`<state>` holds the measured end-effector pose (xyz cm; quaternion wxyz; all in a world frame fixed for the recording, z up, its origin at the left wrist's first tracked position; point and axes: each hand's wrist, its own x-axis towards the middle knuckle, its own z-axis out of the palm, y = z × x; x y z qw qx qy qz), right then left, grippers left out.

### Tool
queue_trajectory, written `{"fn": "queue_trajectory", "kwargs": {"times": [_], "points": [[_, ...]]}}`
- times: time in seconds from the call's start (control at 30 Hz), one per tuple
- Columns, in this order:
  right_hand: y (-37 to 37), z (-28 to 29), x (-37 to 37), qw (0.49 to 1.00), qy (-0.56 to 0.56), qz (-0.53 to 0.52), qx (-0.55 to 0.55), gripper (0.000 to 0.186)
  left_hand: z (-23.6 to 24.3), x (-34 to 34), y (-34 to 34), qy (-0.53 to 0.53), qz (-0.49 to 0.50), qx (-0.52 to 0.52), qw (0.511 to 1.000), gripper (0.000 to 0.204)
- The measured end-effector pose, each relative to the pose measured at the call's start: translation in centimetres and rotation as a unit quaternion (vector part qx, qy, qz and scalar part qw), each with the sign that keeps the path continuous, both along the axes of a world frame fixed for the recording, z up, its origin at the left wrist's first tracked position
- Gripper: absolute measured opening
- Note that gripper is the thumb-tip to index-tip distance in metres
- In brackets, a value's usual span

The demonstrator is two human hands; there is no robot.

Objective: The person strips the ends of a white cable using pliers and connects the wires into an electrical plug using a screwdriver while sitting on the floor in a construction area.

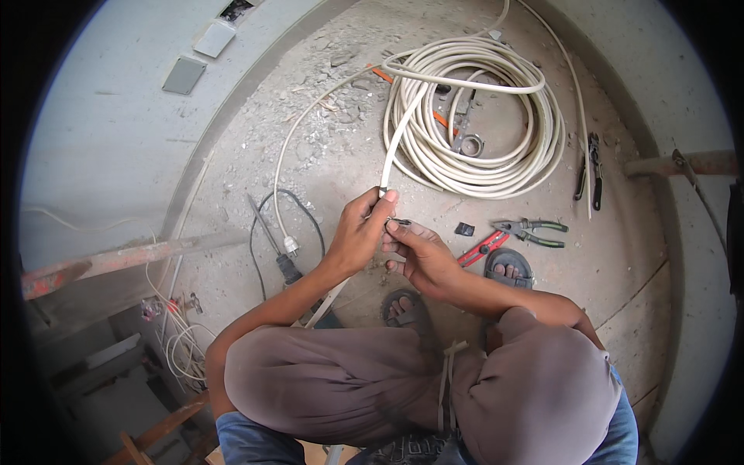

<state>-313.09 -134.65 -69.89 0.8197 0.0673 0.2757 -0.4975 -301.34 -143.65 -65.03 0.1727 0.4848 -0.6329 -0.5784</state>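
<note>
My left hand [363, 231] is closed around a thick white cable [394, 151] that runs down from a large coil [474, 170]. A dark band shows on the cable just above my left thumb. Close beside it, my right hand [425, 260] has its thumb and forefinger pinched together at a small dark strip [399, 222]. Whether that strip is tape or a wire end is too small to tell. A further white length [329, 301] shows below my left wrist.
Pliers with green-black handles [535, 231], a red-handled tool [487, 246] and a black scrap [464, 229] lie right of my hands. A tape roll [471, 145] sits inside the coil. Left are a white plug [291, 245] and a power tool with a long bit [287, 267]. Rubble [341, 116] covers the far floor.
</note>
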Motion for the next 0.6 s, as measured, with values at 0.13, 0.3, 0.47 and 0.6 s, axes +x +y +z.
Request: {"fn": "queue_trajectory", "kwargs": {"times": [0.13,0.3,0.47,0.6], "points": [[0.2,0.5,0.2,0.999,0.02,-0.028,0.003,0.014,0.7,-0.4,0.3,0.022,0.012,0.028,0.999,0.036],[0.3,-1.6,1.0,0.981,0.131,-0.093,-0.11,0.005,0.6,-0.8,0.4,0.028,0.01,0.0,1.0,0.036],[-1.5,-3.4,0.0,0.744,0.527,-0.166,-0.375,0.002,0.3,0.1,0.2,-0.064,-0.023,-0.11,0.992,0.041],[-3.6,-5.5,-3.3,0.573,0.68,-0.206,-0.407,0.01,1.5,-0.2,0.7,-0.046,-0.01,-0.17,0.984,0.043]]}}
